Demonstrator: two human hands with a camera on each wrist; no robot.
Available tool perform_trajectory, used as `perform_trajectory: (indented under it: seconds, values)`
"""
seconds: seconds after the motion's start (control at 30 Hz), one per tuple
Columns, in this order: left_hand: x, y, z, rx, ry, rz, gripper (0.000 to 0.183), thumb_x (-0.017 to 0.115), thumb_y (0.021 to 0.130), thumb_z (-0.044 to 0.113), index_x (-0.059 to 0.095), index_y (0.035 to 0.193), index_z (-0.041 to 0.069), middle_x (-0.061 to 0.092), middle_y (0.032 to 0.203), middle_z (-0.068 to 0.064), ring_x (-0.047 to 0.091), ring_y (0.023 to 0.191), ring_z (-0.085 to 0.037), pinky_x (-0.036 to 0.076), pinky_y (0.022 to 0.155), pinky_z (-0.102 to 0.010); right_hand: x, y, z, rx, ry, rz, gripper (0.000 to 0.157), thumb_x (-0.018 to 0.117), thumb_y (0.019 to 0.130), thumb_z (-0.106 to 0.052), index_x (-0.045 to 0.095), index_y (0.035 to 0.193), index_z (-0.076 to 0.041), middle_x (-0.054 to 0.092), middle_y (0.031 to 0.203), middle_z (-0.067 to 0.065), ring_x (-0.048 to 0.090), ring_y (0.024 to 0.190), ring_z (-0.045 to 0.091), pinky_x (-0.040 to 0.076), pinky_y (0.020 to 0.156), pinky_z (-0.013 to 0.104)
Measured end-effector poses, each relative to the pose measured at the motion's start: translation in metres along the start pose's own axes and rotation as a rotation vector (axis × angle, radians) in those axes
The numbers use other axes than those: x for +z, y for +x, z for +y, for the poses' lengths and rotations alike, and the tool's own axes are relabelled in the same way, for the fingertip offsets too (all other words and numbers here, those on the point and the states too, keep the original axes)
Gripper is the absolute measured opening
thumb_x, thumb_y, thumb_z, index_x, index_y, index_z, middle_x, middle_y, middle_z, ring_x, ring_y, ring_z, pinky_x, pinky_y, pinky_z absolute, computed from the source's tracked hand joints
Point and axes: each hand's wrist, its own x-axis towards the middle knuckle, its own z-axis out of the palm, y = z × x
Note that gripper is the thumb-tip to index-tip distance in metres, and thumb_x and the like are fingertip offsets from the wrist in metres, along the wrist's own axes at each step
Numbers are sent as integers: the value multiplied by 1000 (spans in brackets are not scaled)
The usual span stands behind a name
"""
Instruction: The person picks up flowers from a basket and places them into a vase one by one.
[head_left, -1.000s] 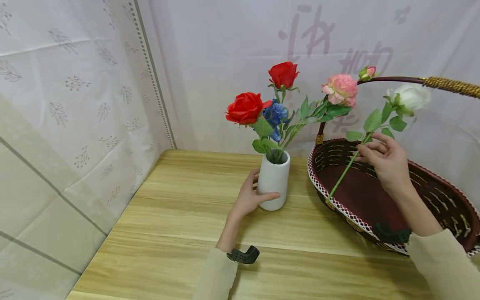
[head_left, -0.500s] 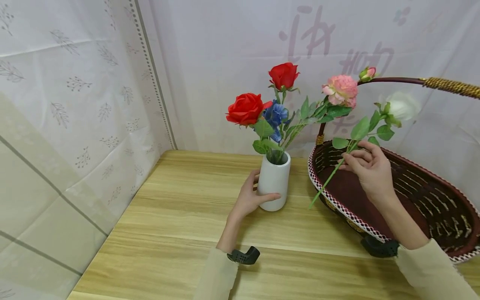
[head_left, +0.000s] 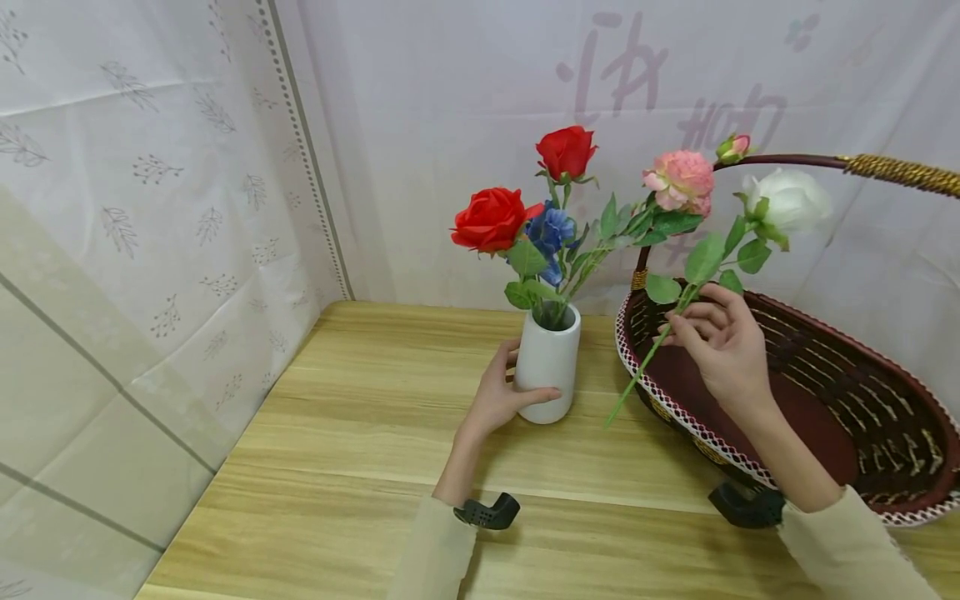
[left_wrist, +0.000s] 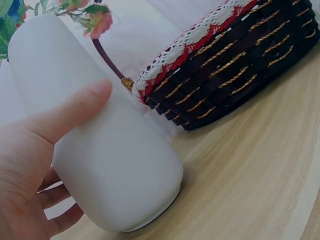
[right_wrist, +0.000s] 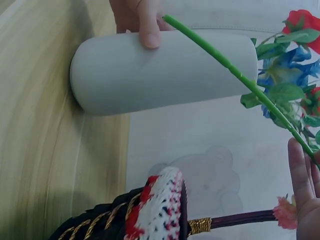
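My left hand (head_left: 495, 396) grips a white vase (head_left: 551, 367) standing on the table, thumb across its front and fingers round its far side. In the vase are two red roses (head_left: 491, 219), a blue flower (head_left: 552, 232) and a pink flower (head_left: 681, 179) that leans to the right. My right hand (head_left: 723, 346) pinches the green stem of a white rose (head_left: 791, 202) above the basket. The stem slants down to the left, its lower end past the basket rim and apart from the vase. In the right wrist view the stem (right_wrist: 230, 67) crosses in front of the vase.
A dark woven basket (head_left: 780, 400) with white lace trim and a gold-wrapped arched handle (head_left: 900, 172) stands on the right under my right arm. The wooden table (head_left: 360, 417) meets a printed cloth backdrop (head_left: 435, 125) behind and at the left.
My right hand has moved left and slightly down with the white rose, bringing its stem end over the basket rim towards the vase. The left hand and the vase have stayed put.
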Motion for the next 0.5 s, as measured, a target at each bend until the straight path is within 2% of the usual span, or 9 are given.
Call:
perform_trajectory:
  seconds: [0.2, 0.5]
  values:
    - [1, 0, -2, 16, -1, 9, 89, 93, 73, 34, 44, 146, 19, 56, 131, -3, 55, 119, -24, 48, 98, -45, 7, 2, -6, -91, 42, 0, 44, 54, 94, 19, 45, 134, 2, 61, 101, 11, 68, 92, 18, 58, 75, 28]
    - [1, 0, -2, 27, -9, 23, 87, 94, 72, 31, 46, 144, 19, 57, 130, -4, 56, 117, -22, 50, 95, -44, 21, 16, -17, -232, 104, 121, 44, 59, 91, 19, 48, 131, 5, 61, 99, 16, 68, 89, 24, 59, 74, 30]
